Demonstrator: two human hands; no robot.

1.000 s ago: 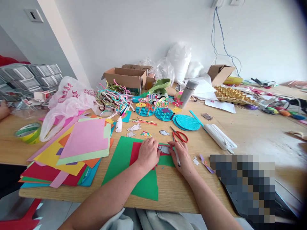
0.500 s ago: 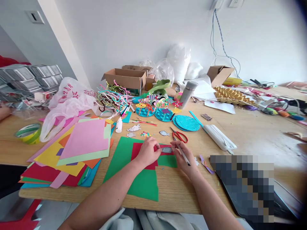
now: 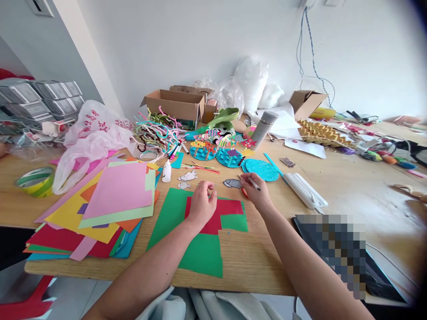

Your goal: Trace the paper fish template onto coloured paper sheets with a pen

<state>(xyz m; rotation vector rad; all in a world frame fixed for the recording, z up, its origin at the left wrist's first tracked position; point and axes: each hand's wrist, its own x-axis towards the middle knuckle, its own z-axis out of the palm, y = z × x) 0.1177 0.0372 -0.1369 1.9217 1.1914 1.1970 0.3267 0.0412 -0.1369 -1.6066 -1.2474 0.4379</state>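
My left hand hovers at the red paper, its fingers loosely curled with a gap at the thumb and nothing visible between them. That red sheet, with a notched corner, lies on a larger green paper. A pen is held in my right hand. The right fingertips are at the tail end of a grey paper fish on the table; whether they touch it I cannot tell. Red-handled scissors are mostly hidden beneath the right hand. Two pale paper fish lie farther left.
Coloured paper sheets are piled on the left, near a tape roll and a glue bottle. Behind are pipe cleaners, blue discs and a grey flask. A power strip lies right.
My right hand has moved up and away from the red paper with the pen. The grey fish between my hands has left the red paper. My left hand has shifted slightly up.
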